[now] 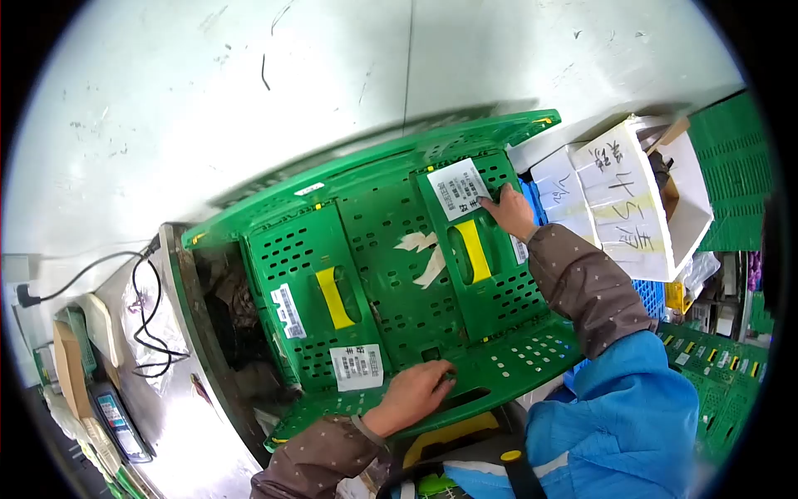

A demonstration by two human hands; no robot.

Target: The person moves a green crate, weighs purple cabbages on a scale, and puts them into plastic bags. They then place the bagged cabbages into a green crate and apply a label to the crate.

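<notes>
A green folding crate [399,291] lies before me, its two end panels folded inward and its long sides leaning outward. Each end panel carries a yellow strip, the left yellow strip [335,298] and the right yellow strip [473,251]. My right hand [509,212] rests on the right panel, thumb and finger apart, the thumb at the edge of a white printed label [459,190]. Over the crate's near side, my left hand [413,396] has its fingers curled; what they hold, if anything, is hidden. Close to it is another printed label [357,368]. Torn paper [430,259] sticks to the crate's floor.
To the right stands a white foam box [623,200] with handwriting, beside stacked green crates [731,175]. On the left are a metal surface [179,407], a black cable [150,333] and a dark phone-like device [120,422]. A pale wall [332,75] rises behind.
</notes>
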